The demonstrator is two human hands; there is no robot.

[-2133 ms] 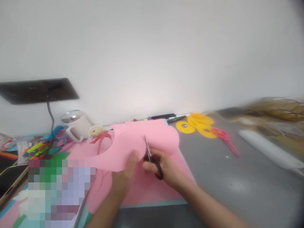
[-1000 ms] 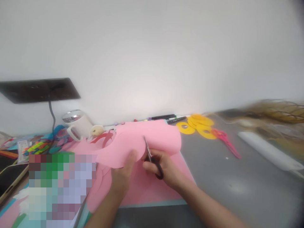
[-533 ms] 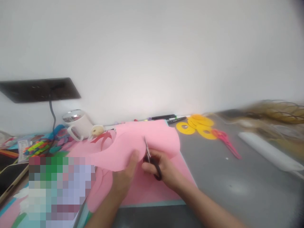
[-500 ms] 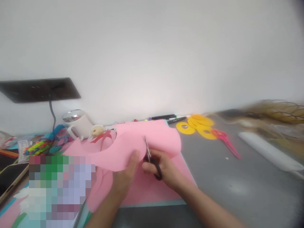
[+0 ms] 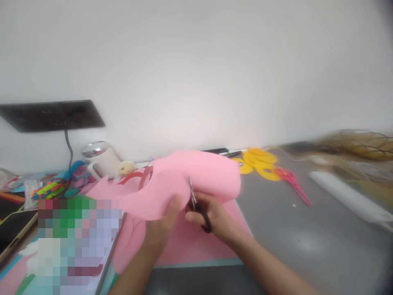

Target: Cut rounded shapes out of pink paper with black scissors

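Observation:
A large sheet of pink paper (image 5: pixel 211 172) is held up and curls over toward the right. My left hand (image 5: pixel 166 223) grips its near edge, thumb on top, the other fingers hidden beneath. Black-handled scissors (image 5: pixel 201 215) are in my right hand (image 5: pixel 211 215), fingers wrapped round the handles. The blades point away from me, at a cut line in the paper, just right of my left thumb. Below lies more pink paper (image 5: pixel 196 248) on a light blue sheet (image 5: pixel 199 263).
Yellow paper rings (image 5: pixel 260 155) and pink scissors (image 5: pixel 294 184) lie to the right, with a long white object (image 5: pixel 340 194) beyond. A white mug (image 5: pixel 106 164), colourful craft bits (image 5: pixel 50 188) and a partly pixelated pad (image 5: pixel 107 229) are at left. Pens (image 5: pixel 233 154) lie by the wall.
The pink sheet's far part has lifted and bulged upward and to the right, covering more of the pens and a yellow ring. My right hand with the scissors has shifted slightly right.

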